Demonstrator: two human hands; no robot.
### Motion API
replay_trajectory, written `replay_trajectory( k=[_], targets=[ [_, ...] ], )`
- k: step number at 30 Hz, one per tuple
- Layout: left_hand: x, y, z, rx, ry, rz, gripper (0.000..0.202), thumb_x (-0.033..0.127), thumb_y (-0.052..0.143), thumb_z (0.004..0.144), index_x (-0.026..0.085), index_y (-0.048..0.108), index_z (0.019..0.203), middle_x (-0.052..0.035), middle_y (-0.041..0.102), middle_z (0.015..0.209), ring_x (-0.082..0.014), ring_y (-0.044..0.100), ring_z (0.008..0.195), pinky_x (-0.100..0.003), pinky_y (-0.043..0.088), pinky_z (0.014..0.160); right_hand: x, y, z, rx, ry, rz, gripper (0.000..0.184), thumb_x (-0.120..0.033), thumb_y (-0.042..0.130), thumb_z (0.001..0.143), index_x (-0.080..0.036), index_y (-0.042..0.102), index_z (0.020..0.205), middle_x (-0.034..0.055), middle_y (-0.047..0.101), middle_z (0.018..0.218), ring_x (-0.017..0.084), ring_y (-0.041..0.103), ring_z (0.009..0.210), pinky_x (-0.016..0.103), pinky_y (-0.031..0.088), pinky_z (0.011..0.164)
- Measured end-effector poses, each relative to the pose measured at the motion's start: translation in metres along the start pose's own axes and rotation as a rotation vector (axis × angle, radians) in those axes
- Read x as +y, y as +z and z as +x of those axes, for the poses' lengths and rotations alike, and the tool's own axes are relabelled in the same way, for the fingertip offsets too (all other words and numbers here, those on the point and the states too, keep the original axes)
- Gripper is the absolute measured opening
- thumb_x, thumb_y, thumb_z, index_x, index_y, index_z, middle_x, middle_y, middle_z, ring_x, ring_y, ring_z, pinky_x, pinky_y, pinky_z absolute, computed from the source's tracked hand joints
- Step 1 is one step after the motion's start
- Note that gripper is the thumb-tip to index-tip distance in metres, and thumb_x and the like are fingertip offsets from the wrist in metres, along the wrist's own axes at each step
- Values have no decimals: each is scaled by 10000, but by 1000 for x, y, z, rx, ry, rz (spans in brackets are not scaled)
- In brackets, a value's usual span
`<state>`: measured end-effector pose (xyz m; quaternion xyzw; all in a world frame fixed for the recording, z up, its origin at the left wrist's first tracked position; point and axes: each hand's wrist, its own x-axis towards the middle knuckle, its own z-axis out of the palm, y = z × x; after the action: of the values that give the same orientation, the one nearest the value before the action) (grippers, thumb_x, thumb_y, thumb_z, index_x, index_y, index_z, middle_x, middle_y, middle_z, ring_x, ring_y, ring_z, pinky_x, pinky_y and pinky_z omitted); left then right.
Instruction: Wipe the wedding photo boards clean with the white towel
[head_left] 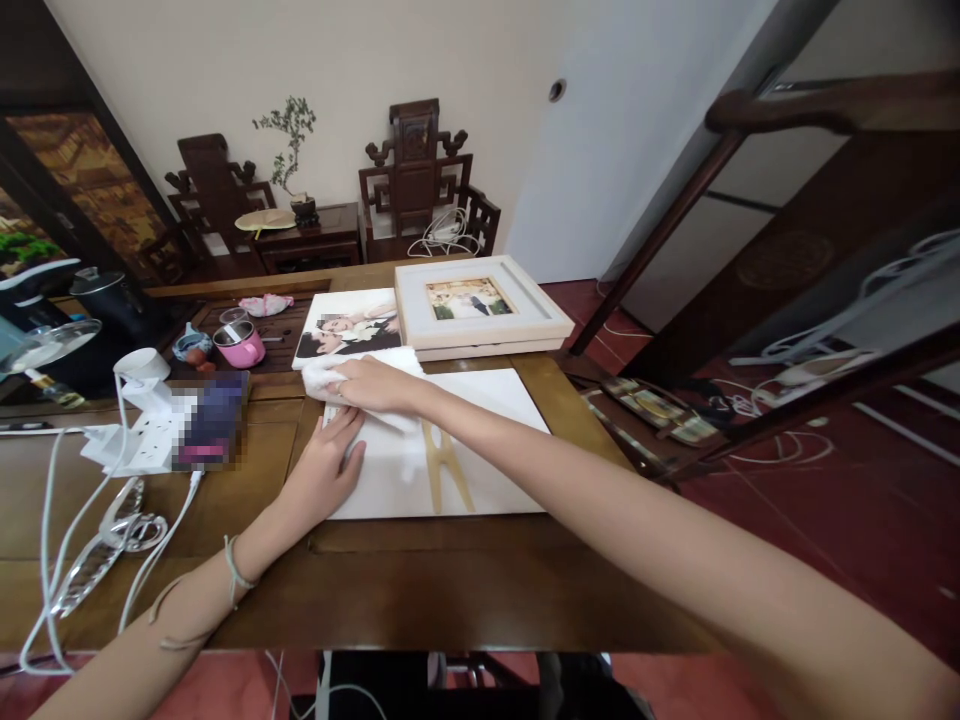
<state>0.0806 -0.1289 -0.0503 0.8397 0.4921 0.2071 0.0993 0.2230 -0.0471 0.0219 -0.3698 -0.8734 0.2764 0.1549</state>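
Observation:
A white flat panel (495, 440) lies on the wooden table, with a tan stand-like piece (448, 470) on its surface. My right hand (379, 386) presses a folded white cloth (322, 376) over the panel's far left part, fingers bent onto it. Close by, my left hand (326, 468) rests with fingers stretched along the panel's left edge, near the cloth. Just beyond the cloth lies a photo print of two people (349, 325). It touches or nearly touches a thick white frame (480, 305) holding a smaller picture.
On the left are a power strip (154, 440) with white cables, a blurred-out phone (212, 420) and a silver hair claw (112, 545). Farther back stand a pink cup (240, 345) and a dark kettle (112, 305). A dark wooden rail (660, 270) rises at right.

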Motion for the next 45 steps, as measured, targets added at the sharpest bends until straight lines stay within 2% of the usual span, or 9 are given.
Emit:
replay_trajectory(
  k=[8,14,17,21,26,30,35,41,45],
  targets=[
    [-4,4,-4,-16,-41,6,454,260,352,936,105,458,1349,-168,426,1450,-263,322,1391,-526,237,1134,42,-40,-66,14,137,-53,367,-325,404,918,-171,625,1168,101,561,1337,317,503,1210,463,378,999],
    [-2,3,-3,-35,-54,-12,456,248,347,934,121,443,1361,-162,405,1466,-262,300,1401,-543,220,1132,75,-44,-131,16,256,-251,428,-318,345,900,-193,590,1228,93,595,1290,326,529,1174,493,397,985],
    [-1,2,-3,-39,-60,-35,457,262,360,932,135,438,1365,-156,399,1471,-261,290,1405,-542,219,1130,89,-39,-151,-37,208,-305,414,-294,342,884,-204,607,1189,93,611,1257,332,537,1167,496,430,956],
    [1,0,-4,-60,-74,-45,483,283,357,940,134,389,1399,-158,337,1504,-253,250,1421,-534,196,1140,97,-25,-166,12,151,-312,388,-343,342,908,-206,627,1132,97,525,1372,340,352,1343,538,388,1017],
    [2,0,-5,-88,-84,-13,501,261,308,954,106,333,1430,-161,304,1518,-239,218,1431,-513,176,1152,80,-5,-196,44,-171,-295,254,-251,423,883,-200,670,915,88,371,1490,261,248,1401,534,152,1153],
    [1,1,-5,-93,-63,23,492,259,321,953,113,346,1423,-161,322,1510,-253,220,1430,-533,184,1142,64,-1,-223,-73,-275,-325,230,-161,475,824,-218,676,920,49,346,1505,238,170,1424,544,121,1159],
    [0,1,-4,-86,-46,42,493,274,329,957,133,337,1429,-159,331,1506,-261,228,1426,-543,196,1134,72,-13,-213,-124,-277,-368,254,-147,463,831,-190,679,957,72,364,1495,214,154,1426,504,105,1169],
    [-2,0,-3,-101,-36,56,492,300,318,964,142,338,1430,-155,335,1506,-257,228,1425,-538,199,1134,111,-25,-163,67,-205,-384,235,-161,487,843,-144,658,1004,153,418,1451,243,250,1399,527,147,1148],
    [-2,-1,-1,-116,-55,73,508,327,310,964,127,336,1430,-158,315,1514,-255,218,1428,-528,190,1139,115,-16,-157,218,-132,-394,246,-144,497,827,-154,661,1011,163,478,1403,277,293,1380,581,186,1118]
  ],
)
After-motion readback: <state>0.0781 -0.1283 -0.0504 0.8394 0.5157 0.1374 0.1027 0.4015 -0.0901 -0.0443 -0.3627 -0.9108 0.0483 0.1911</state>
